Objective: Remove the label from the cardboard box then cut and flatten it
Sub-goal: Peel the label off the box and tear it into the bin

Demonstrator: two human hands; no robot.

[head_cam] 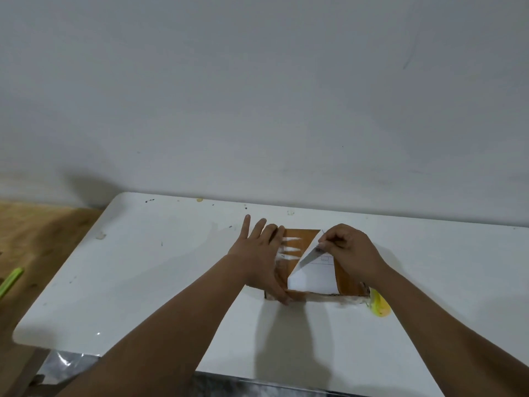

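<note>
A brown cardboard box (297, 239) lies on the white table (160, 270), near its far edge. A white label (312, 277) covers the box's top; its far corner is peeled up and folded back toward me, showing the blank underside. My right hand (347, 250) pinches that lifted corner. My left hand (262, 253) presses flat on the left part of the box, fingers spread, thumb at the near edge. White torn paper streaks remain on the bared cardboard.
A yellow object (379, 306) lies on the table just right of the box's near corner, partly behind my right forearm. A green stick-like thing (11, 280) lies on the wooden floor at the left. A plain wall rises behind the table.
</note>
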